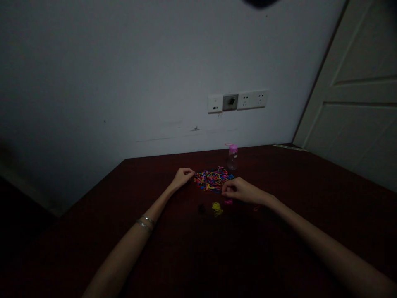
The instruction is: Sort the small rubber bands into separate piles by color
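A pile of small multicoloured rubber bands lies on the dark red table. My left hand rests at its left edge, thumb and fingertips pinched together; whatever is between them is too small to make out. Over the pile's right edge, my right hand is closed with curled fingers, and its fingertips hide anything they hold. Nearer to me lie a yellow bunch of bands, a small pink bunch just below my right hand, and a dark bunch. A single reddish band lies under my right wrist.
Behind the pile stands a clear plastic bottle with a pink lid. The table meets a pale wall with a row of sockets. A panelled white door stands at the right. The light is dim.
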Demonstrator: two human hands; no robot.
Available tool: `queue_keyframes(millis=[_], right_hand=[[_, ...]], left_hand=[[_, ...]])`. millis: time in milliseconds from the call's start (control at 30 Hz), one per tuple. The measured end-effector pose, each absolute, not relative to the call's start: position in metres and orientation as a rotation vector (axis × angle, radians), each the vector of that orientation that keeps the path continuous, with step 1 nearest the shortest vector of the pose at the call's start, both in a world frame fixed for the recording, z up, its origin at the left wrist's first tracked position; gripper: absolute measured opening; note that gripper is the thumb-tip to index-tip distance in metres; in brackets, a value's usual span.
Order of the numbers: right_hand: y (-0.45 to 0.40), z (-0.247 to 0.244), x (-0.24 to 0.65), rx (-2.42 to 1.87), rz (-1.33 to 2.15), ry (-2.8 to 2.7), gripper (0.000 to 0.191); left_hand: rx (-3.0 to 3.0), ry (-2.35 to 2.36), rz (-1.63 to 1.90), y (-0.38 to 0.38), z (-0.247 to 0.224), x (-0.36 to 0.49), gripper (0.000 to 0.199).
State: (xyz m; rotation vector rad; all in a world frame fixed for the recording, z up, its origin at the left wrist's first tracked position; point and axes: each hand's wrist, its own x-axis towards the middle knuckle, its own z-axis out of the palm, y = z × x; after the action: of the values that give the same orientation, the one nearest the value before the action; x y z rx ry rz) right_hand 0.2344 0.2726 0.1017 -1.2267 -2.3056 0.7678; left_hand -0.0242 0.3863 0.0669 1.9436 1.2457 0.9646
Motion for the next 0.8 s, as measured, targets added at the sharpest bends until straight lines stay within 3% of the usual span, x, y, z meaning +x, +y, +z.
queue_keyframes(millis=[300, 800], right_hand=[[0.282, 0.102, 0.247, -1.239, 0.689, -2.259, 0.021], [0.285, 0.105, 0.254, -1.243, 0.657, -2.25, 0.022]], left_hand=[[2.21, 1.052, 0.5, 0.358, 0.085, -0.024, 0.022], [2.039, 1.015, 0.391, 0.366, 0.086, -0.022, 0.026]])
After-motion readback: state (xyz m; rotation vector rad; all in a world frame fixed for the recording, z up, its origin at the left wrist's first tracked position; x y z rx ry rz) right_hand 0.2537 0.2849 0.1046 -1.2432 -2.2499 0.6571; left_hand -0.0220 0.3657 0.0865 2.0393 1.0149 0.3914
